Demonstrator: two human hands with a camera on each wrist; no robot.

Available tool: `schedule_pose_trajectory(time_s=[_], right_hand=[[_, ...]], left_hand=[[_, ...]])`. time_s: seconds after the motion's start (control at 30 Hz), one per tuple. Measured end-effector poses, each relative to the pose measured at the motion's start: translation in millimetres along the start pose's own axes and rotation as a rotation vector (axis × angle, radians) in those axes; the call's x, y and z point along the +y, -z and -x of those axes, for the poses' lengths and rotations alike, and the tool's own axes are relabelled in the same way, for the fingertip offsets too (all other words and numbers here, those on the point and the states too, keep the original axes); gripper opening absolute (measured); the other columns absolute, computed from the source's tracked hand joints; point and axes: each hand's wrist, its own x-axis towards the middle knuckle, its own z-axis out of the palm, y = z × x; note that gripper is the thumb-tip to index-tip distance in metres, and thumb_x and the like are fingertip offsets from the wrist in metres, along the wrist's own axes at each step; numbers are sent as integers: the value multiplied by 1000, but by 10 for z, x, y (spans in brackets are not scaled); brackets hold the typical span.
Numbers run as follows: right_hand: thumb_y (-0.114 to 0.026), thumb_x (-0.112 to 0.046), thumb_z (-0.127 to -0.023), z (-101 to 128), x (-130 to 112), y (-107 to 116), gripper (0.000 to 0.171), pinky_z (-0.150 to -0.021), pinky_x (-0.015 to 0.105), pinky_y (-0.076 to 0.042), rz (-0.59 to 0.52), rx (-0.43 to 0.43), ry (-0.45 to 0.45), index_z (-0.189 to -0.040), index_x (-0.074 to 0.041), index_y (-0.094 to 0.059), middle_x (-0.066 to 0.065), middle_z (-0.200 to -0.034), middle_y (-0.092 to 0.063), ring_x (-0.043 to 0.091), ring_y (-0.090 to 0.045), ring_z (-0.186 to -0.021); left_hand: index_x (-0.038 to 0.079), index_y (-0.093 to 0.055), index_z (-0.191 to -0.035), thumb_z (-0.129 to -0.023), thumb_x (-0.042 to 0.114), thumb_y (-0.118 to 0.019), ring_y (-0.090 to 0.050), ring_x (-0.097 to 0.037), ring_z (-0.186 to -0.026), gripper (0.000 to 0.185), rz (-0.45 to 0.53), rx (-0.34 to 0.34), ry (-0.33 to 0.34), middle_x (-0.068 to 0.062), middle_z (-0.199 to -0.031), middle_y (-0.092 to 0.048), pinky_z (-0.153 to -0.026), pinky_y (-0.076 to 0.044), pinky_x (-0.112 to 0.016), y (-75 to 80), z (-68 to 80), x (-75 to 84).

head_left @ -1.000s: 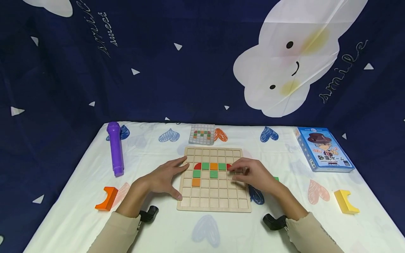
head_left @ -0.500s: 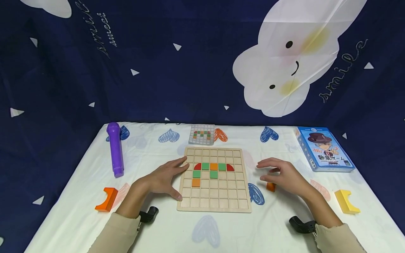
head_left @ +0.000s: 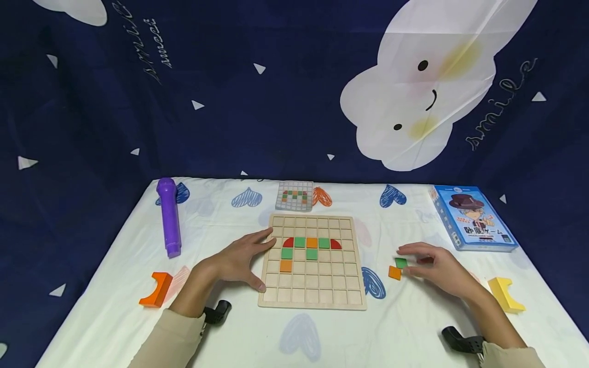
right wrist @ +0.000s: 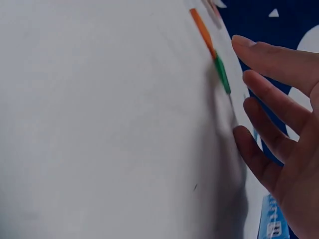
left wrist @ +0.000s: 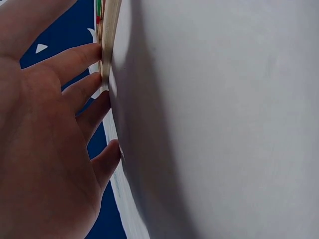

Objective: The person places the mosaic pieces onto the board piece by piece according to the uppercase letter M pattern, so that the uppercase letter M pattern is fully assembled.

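My left hand (head_left: 236, 258) rests along the left edge of a wooden grid board (head_left: 313, 295), fingers and thumb spread. Green and orange square tiles lie in the board's cells, with a rounded red tile (head_left: 288, 243) at the left end of one row and another red tile (head_left: 336, 244) at the right end. To the right of the board, a loose green tile (head_left: 401, 262) and an orange tile (head_left: 394, 273) lie close together on the cloth. Just right of them hovers my right hand (head_left: 439, 268), fingers loosely bent, holding nothing; the right wrist view shows the green tile (right wrist: 223, 74) apart from the fingertips.
A small pattern card (head_left: 294, 196) lies behind the board. At the left are a purple microphone (head_left: 170, 217) and an orange arched block (head_left: 156, 290). A blue game box (head_left: 474, 217) and a yellow arched block (head_left: 505, 295) stand at the right.
My right hand has left the red tile at the row's right end and moved right, over the cloth to the loose tiles. My left hand has stayed at the board's edge.
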Motion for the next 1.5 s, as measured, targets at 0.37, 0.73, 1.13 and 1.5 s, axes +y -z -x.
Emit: schedule_pose_trajectory(time_s=[0.37, 0.73, 1.13, 1.5], right_hand=[[-81, -22, -86, 48, 133, -20, 36, -90, 9, -47, -9, -18, -41, -121, -22, -75, 5, -127, -72, -17, -54, -110], [-82, -20, -86, 37, 125, -29, 32, -90, 4, -44, 1, -9, -40, -117, -23, -76, 4, -122, -75, -19, -54, -110], [-79, -17, -88, -15, 82, 35, 29, -82, 15, -51, 65, -12, -46, -116, -23, -77, 3, -119, -76, -11, -57, -102], [-76, -12, -90, -81, 15, 82, 29, -82, 16, -57, 16, -11, -16, -118, -19, -75, 8, -120, -75, -9, -63, -100]], left_hand=[[11, -38, -158, -63, 46, -94, -22, -40, -158, 116, -5, -2, 13, -8, -173, -17, -125, -25, -64, -3, -12, 0], [10, -39, -157, -63, 46, -94, -23, -41, -158, 115, 4, 0, 3, -9, -173, -18, -125, -25, -64, -5, -8, 2], [10, -38, -158, -63, 46, -94, -22, -41, -158, 115, -8, -4, -2, -9, -173, -17, -125, -24, -65, 1, -5, -2], [9, -38, -158, -63, 46, -94, -22, -41, -158, 115, -11, -4, -4, -10, -173, -17, -125, -24, -64, 10, -5, 10]])
